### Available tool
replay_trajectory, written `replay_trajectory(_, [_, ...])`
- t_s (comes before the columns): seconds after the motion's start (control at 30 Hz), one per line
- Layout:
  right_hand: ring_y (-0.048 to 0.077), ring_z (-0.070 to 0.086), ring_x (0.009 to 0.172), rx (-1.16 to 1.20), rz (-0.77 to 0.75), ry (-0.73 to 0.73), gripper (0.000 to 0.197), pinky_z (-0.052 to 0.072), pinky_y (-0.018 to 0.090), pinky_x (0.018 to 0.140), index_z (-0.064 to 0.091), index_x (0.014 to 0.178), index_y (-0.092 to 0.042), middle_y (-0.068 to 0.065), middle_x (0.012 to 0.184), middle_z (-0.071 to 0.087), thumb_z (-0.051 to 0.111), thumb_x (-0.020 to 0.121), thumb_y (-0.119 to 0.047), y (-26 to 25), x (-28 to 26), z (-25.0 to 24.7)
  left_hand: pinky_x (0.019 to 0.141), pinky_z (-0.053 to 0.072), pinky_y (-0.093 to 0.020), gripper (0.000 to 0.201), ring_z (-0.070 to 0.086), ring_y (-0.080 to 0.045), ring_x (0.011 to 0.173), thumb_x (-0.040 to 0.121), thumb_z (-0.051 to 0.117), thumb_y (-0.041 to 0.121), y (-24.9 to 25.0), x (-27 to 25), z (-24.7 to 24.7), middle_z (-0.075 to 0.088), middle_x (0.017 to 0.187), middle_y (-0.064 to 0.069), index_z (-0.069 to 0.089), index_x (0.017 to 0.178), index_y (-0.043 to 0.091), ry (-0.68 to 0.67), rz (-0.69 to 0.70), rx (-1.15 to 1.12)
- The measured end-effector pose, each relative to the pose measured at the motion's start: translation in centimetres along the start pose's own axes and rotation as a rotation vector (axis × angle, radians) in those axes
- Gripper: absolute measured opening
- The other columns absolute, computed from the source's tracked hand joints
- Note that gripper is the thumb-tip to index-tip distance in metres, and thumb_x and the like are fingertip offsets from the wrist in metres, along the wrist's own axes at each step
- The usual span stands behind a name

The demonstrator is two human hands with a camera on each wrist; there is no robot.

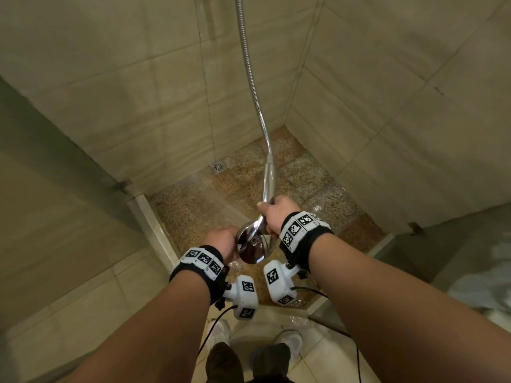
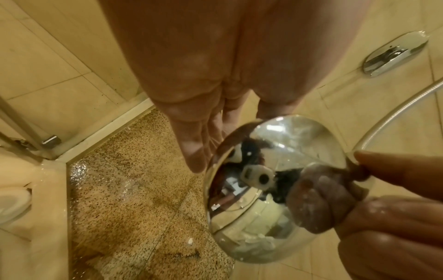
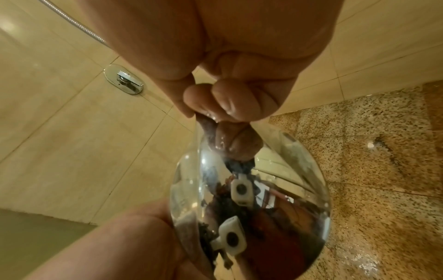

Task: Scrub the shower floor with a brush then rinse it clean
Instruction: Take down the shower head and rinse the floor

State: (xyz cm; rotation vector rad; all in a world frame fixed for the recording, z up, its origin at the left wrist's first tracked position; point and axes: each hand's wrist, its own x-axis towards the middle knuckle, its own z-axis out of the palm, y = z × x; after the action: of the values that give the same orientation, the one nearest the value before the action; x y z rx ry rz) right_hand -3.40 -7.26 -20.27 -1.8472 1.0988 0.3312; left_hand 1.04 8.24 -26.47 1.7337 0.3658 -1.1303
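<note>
My right hand [image 1: 273,217] grips the chrome handle of the shower head [image 1: 253,246], fingers curled round the neck [image 3: 227,102]. The round chrome head [image 2: 275,185] is held low over the near part of the speckled stone shower floor [image 1: 304,183]. My left hand [image 1: 221,240] lies at the head's left rim, and its fingers [image 2: 199,144] are straight and pass along the far side of the rim. Faint water streaks run from the head toward the left of the floor, which is wet and glistening [image 2: 134,189]. No brush is in view.
The metal hose [image 1: 250,73] rises from the handle up the back wall. A small drain [image 1: 219,166] sits at the far left corner. A chrome tap plate [image 2: 395,53] is on the wall. A raised kerb [image 1: 154,230] and glass panels bound the floor; my shoes stand outside.
</note>
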Motion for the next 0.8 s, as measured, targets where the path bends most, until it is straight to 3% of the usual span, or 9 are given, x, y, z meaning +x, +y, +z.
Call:
replay_trajectory(0.07, [0.02,0.065,0.059,0.0,0.005,0.005,0.024,0.053,0.032,0.057,0.06,0.096,-0.015,0.005,0.072,0.067,0.059,0.101,-0.039,0.2,0.0,-0.2,0.096,0.055,-0.047,0.017,0.071,-0.033,0.098,0.078,0.064,0.022,0.3,-0.2,0.4,0.077,0.095,-0.007,0.08,0.084,0.02,0.015,0.044,0.093])
replay_trajectory(0.13, [0.025,0.069,0.069,0.013,0.017,0.027,0.028,0.058,0.037,0.068,0.063,0.104,-0.012,0.008,0.081,0.07,0.06,0.1,-0.039,0.4,0.2,-0.5,0.096,0.055,-0.057,0.016,0.072,-0.035,0.095,0.073,0.067,0.023,0.2,0.2,0.7,0.078,0.092,-0.01,0.079,0.079,0.014,0.016,0.007,-0.049])
replay_trajectory(0.23, [0.03,0.072,0.083,0.032,0.036,0.074,0.032,0.061,0.041,0.076,0.063,0.113,-0.008,0.012,0.092,0.073,0.06,0.1,-0.037,0.7,0.6,-1.2,0.094,0.056,-0.056,0.011,0.068,-0.032,0.089,0.093,0.066,0.014,0.8,-0.6,1.6,0.07,0.097,-0.018,0.067,0.091,0.004,-0.001,-0.013,-0.207])
replay_trajectory(0.37, [0.025,0.069,0.076,0.032,0.082,0.148,0.034,0.054,0.032,0.062,0.06,0.118,-0.008,0.009,0.091,0.07,0.059,0.1,-0.037,1.4,1.0,-3.0,0.094,0.058,-0.047,0.019,0.065,-0.032,0.105,0.1,0.063,0.015,1.3,-0.2,2.7,0.064,0.113,-0.016,0.058,0.114,0.004,-0.002,-0.038,-0.246])
replay_trajectory(0.47, [0.017,0.06,0.065,0.011,0.103,0.235,0.036,0.041,0.027,0.049,0.056,0.122,-0.006,0.005,0.088,0.064,0.06,0.101,-0.035,1.9,1.4,-4.6,0.093,0.058,-0.049,0.025,0.066,-0.028,0.095,0.099,0.065,0.02,1.6,-0.1,3.3,0.065,0.104,-0.012,0.059,0.116,0.002,0.006,0.0,-0.196])
replay_trajectory(0.57, [0.02,0.061,0.066,0.008,0.118,0.299,0.034,0.044,0.029,0.05,0.052,0.122,-0.007,0.005,0.085,0.063,0.058,0.102,-0.034,1.8,1.9,-6.6,0.087,0.061,-0.048,0.027,0.068,-0.028,0.091,0.097,0.068,0.024,2.0,0.2,3.6,0.067,0.105,-0.013,0.061,0.116,0.006,0.011,-0.001,-0.158])
replay_trajectory(0.7, [0.017,0.055,0.062,0.012,0.098,0.391,0.033,0.037,0.027,0.049,0.05,0.12,-0.007,0.003,0.081,0.058,0.058,0.102,-0.034,1.1,2.6,-9.6,0.095,0.057,-0.049,0.021,0.064,-0.027,0.087,0.099,0.065,0.02,2.7,-0.1,3.9,0.062,0.099,-0.011,0.062,0.115,0.008,-0.023,0.002,-0.133])
replay_trajectory(0.8, [0.021,0.056,0.066,0.037,0.076,0.445,0.034,0.044,0.03,0.06,0.051,0.122,-0.007,0.007,0.095,0.064,0.059,0.102,-0.034,0.3,2.8,-11.4,0.096,0.054,-0.048,0.02,0.06,-0.027,0.086,0.101,0.062,0.021,3.3,-0.2,4.1,0.06,0.095,-0.011,0.06,0.115,0.006,-0.034,0.02,-0.107])
